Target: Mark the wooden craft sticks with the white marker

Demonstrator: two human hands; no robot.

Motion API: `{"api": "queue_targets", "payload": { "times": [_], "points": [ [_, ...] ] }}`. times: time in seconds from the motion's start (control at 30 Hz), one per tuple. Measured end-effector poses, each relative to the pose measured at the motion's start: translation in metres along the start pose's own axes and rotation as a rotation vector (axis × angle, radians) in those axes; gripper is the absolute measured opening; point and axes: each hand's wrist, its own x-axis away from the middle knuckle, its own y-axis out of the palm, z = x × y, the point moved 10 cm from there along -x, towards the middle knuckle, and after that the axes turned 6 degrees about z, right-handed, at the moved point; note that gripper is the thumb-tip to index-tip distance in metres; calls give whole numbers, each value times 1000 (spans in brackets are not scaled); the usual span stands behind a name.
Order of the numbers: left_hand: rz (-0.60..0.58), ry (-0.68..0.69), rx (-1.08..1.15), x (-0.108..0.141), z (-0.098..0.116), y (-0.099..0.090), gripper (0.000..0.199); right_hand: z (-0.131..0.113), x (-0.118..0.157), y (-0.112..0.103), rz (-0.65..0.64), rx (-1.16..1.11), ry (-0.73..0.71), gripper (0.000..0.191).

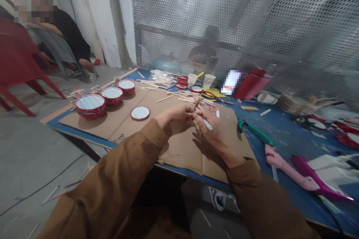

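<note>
My left hand (180, 118) and my right hand (211, 127) meet above a brown cardboard sheet (179, 153). The right is closed around a slim white-handled tool (208, 124), its working end hidden by the fingers. Pinched fingers of the left hand touch a small reddish-brown piece (197, 103) that sticks up between both hands; its kind is unclear. Left of them lies a flat red-rimmed white disc (140, 113). Three red round drum-like pieces with white tops, among them the nearest one (90, 106), stand at the sheet's left. Thin wooden sticks (164, 99) lie beyond.
On the blue table (269, 119), a green-handled tool (256, 133) and a pink-and-purple tool (293, 168) lie at right. Pliers, paper cups (209, 81), a lit phone (230, 83) and a red bottle (248, 85) line the back. A seated person (70, 30) is at far left.
</note>
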Motion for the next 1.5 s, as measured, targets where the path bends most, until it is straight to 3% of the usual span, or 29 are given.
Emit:
{"api": "queue_targets", "payload": {
  "times": [1.2, 1.33, 1.5],
  "points": [
    [1, -13, -72, -1, 1, -3, 24, 2, 0, 2, -3, -29, 45, 27],
    [14, -8, -78, -3, -3, -4, 30, 10, 2, -8, 84, -6, 103, 21],
    [38, -41, -160, -8, -15, -8, 33, 40, 8, -23, 287, -166, 327, 24]
  ]
}}
